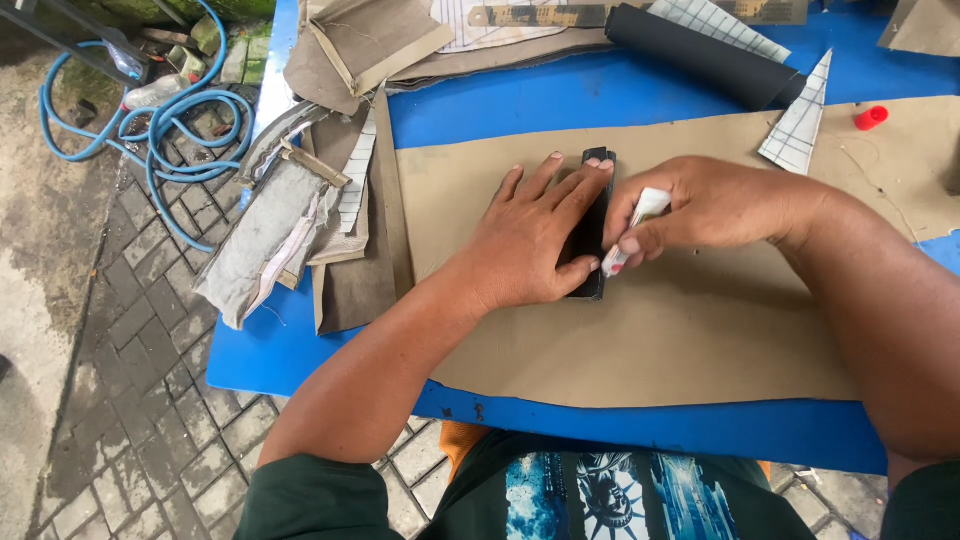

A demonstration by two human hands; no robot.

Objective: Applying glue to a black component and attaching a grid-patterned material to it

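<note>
— What do you have in the head view?

— My left hand [527, 243] lies flat, fingers spread open, pressing a black strip [594, 222] onto the tan sheet [660, 330]. The strip sits upright near the sheet's upper middle.

— And the other hand?

— My right hand [700, 205] is just right of the strip, fingers closed around a white marker [634, 228], its tip at the strip's right edge.

— Anything else near the sheet?

— A black roll [700, 55] lies beyond the sheet's far edge, a red cap [871, 117] at its far right corner, fabric scraps [290, 220] off its left side.
</note>
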